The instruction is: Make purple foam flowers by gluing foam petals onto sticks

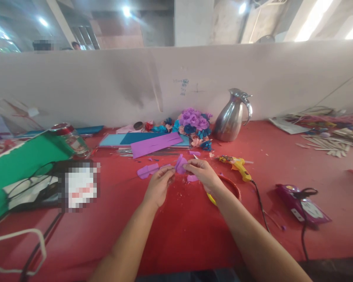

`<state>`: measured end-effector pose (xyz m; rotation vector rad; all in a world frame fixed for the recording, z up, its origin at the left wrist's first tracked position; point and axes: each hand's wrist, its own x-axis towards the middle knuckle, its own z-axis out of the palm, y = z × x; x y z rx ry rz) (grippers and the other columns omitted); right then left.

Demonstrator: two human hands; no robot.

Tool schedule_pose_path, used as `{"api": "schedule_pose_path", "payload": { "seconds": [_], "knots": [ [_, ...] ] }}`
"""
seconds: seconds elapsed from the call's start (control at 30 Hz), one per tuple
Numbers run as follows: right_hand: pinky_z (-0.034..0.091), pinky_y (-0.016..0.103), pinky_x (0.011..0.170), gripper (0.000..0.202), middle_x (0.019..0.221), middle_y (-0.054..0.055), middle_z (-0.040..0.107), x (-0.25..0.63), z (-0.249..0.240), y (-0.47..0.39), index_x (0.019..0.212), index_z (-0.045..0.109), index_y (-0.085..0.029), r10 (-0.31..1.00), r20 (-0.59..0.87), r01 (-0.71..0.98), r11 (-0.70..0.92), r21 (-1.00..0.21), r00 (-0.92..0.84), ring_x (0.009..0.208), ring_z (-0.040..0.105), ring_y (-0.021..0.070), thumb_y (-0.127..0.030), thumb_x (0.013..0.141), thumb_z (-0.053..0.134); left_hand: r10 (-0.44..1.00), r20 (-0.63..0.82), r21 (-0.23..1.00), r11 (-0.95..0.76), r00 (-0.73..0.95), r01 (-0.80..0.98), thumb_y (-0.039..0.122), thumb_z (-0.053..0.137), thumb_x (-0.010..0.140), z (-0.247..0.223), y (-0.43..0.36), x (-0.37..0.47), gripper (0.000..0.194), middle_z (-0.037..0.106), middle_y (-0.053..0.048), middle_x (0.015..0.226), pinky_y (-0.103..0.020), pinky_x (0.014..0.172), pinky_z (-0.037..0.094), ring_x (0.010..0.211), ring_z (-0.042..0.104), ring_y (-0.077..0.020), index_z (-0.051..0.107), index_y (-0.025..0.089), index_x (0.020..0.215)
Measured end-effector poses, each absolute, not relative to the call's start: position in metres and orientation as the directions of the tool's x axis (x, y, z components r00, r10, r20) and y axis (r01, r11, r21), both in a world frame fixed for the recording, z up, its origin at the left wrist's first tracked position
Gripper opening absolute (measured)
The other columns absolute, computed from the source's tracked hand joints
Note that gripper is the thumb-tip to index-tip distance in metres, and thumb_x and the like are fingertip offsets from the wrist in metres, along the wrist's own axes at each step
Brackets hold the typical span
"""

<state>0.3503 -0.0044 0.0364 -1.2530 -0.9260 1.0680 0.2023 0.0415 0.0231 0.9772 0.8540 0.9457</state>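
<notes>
Your left hand (159, 184) is pinching one end of a purple paper strip (148, 170), fingers pressed together on it, while your right hand (201, 172) is gripping the rolled purple petal (181, 163) between thumb and fingertips. Both are hovering just above the red table (176, 227), close together. A yellow glue gun (238, 166) is lying just beside your right hand, its cord trailing toward you. Farther back, a sheet of purple paper (155, 144) is resting on blue sheets, near a bunch of paper flowers (194, 123) and a steel jug (232, 115).
</notes>
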Motion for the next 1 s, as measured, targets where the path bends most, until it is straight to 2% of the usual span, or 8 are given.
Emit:
{"api": "schedule_pose_path", "payload": {
  "seconds": [0.3, 0.53, 0.77, 1.0],
  "knots": [
    [0.036, 0.024, 0.052, 0.024, 0.058, -0.001, 0.058, 0.3473, 0.0313, -0.0029, 0.059, 0.062, -0.019, 0.965, -0.075, -0.153, -0.037, -0.988, 0.249, 0.055, 0.049, 0.0105, -0.041, 0.062, 0.069, 0.92, -0.168, 0.901, 0.289, 0.353, -0.325, 0.022, 0.08, 0.055, 0.0221, 0.0429, 0.2014, 0.016, 0.062, 0.002, 0.064, -0.021, 0.062, 0.039, 0.061, 0.051, -0.0077, 0.071, 0.015, 0.066],
    [0.036, 0.023, 0.052, 0.022, 0.057, -0.001, 0.058, 0.3465, 0.0319, -0.0022, 0.06, 0.063, -0.018, 0.961, -0.093, -0.193, -0.043, -0.98, 0.26, 0.055, 0.049, 0.0096, -0.039, 0.06, 0.069, 0.92, -0.182, 0.89, 0.305, 0.348, -0.339, 0.019, 0.079, 0.053, 0.0263, 0.0416, 0.2021, 0.017, 0.062, 0.002, 0.062, -0.02, 0.061, 0.04, 0.059, 0.052, -0.0073, 0.071, 0.014, 0.067],
    [0.036, 0.024, 0.051, 0.023, 0.057, -0.001, 0.058, 0.3463, 0.0311, -0.0022, 0.059, 0.062, -0.019, 0.962, -0.11, -0.236, -0.05, -0.971, 0.249, 0.053, 0.048, 0.0097, -0.04, 0.06, 0.07, 0.919, -0.26, 0.825, 0.37, 0.295, -0.427, 0.024, 0.074, 0.06, 0.0289, 0.0423, 0.2031, 0.015, 0.066, -0.002, 0.065, -0.024, 0.06, 0.043, 0.06, 0.057, -0.0108, 0.071, 0.012, 0.068],
    [0.035, 0.024, 0.053, 0.023, 0.057, -0.001, 0.059, 0.346, 0.0303, -0.0016, 0.059, 0.063, -0.018, 0.959, -0.12, -0.24, -0.057, -0.969, 0.257, 0.054, 0.048, 0.0098, -0.04, 0.059, 0.071, 0.934, -0.205, 0.866, 0.313, 0.294, -0.391, 0.023, 0.078, 0.058, 0.025, 0.0427, 0.2037, 0.015, 0.066, -0.003, 0.065, -0.025, 0.066, 0.044, 0.062, 0.057, -0.0109, 0.071, 0.012, 0.066]
  ]
}}
